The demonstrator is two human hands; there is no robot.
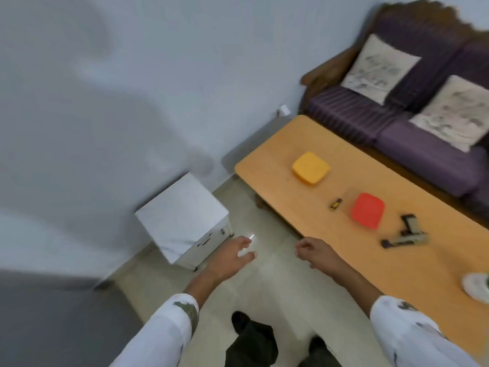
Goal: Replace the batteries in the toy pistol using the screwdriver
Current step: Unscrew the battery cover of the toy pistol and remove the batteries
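**Desk:** How far along is the battery change?

**Photographer:** Not begun, by the look of it. The tan and black plastic toy pistol [404,234] lies untouched on the long light-wood bench [277,154], at about 3 o'clock from the person's right hand [315,251]. The small black-and-yellow screwdriver [335,204] lies at the pistol's 10 o'clock, just beside a red square plastic box [367,210] that sits between the two. No battery cover looks opened, though blur hides detail. No batteries are in sight. Picking up the tool, unscrewing, swapping and closing all appear left to do.

**Desk:** And the hands?

**Photographer:** Both are empty and hang over the pale tiled floor [264,282], short of the bench edge. The left hand [230,256] has its fingers [244,242] apart and relaxed. The right hand's fingers [301,247] curl loosely inward, gripping and touching nothing.

**Desk:** Anything else on the bench?

**Photographer:** A yellow square plastic box [311,167] at 10 o'clock from the red one.
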